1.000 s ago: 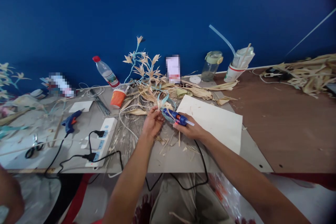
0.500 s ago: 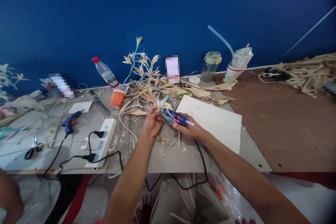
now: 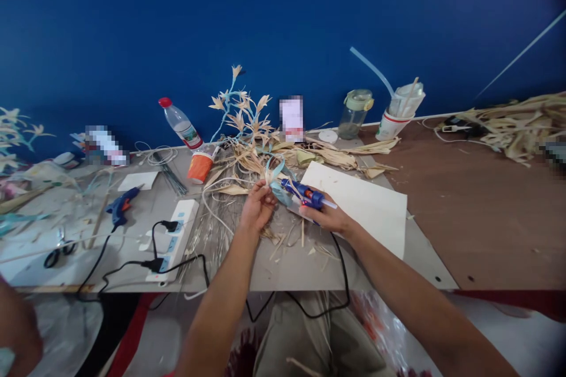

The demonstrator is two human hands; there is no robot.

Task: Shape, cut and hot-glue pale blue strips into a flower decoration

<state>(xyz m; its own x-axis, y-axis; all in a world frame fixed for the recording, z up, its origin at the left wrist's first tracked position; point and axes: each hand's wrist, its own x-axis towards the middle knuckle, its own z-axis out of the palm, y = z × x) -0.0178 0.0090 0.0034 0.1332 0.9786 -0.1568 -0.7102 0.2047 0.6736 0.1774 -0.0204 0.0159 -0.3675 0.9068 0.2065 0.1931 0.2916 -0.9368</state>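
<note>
Near the middle of the table, my left hand [image 3: 259,205] pinches a small flower [image 3: 269,178] of pale husk petals with light blue strips. My right hand [image 3: 325,215] is wrapped round a blue hot glue gun [image 3: 309,195], a clear glue stick poking from its back end. The gun's nozzle points left at the flower, a short gap away from it. A black cord drops from the gun over the table's front edge. Behind my hands lies a heap of dried corn husks [image 3: 247,156], and a branch of husk flowers [image 3: 239,115] rises from there against the blue wall.
To the left are a white power strip [image 3: 174,241], a second blue glue gun [image 3: 120,207], black-handled scissors [image 3: 59,252], an orange paper cup [image 3: 200,167] and a leaning bottle [image 3: 181,123]. White paper [image 3: 367,206] lies right. Another person's arm [image 3: 17,324] shows at lower left.
My right hand has drawn the glue gun a little to the right and down, away from the flower. My left hand has stayed in place with the flower.
</note>
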